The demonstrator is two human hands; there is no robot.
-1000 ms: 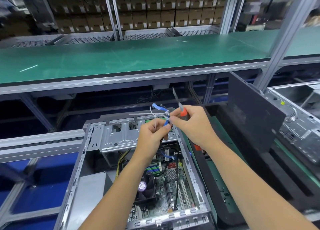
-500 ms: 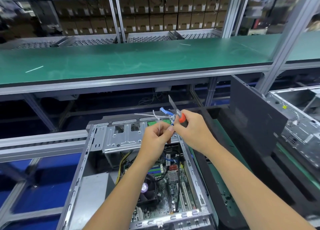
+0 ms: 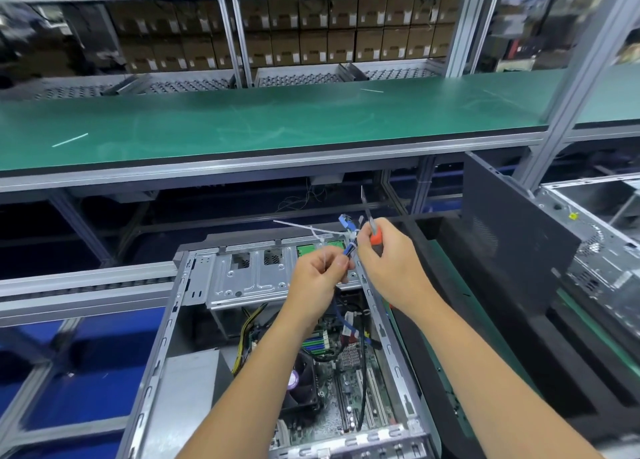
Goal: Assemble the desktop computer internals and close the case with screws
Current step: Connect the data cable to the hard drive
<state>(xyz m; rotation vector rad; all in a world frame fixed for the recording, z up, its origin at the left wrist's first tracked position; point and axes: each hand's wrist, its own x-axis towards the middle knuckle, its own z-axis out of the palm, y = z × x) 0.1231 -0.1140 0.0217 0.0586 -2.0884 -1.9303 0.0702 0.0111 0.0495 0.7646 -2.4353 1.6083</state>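
Note:
An open metal computer case (image 3: 166, 341) lies below me with its motherboard (image 3: 349, 382) and CPU fan (image 3: 303, 382) exposed. Above the drive bay (image 3: 249, 278), my left hand (image 3: 315, 278) pinches a blue cable (image 3: 349, 247) wrapped with a white zip tie (image 3: 304, 228) whose tail sticks out to the left. My right hand (image 3: 388, 258) grips an orange-handled cutter (image 3: 374, 239), its thin metal blades pointing up, and its fingertips meet the cable bundle beside the left hand.
A black side panel (image 3: 512, 237) leans upright to the right, with another open chassis (image 3: 609, 251) behind it. A green bench top (image 3: 277, 126) runs across above the case, shelves of brown boxes (image 3: 311, 36) behind. A conveyor rail (image 3: 83, 285) lies left.
Both hands stay together on the cable and zip tie above the drive bay; the zip tie tail now points further left. The view has shifted slightly.

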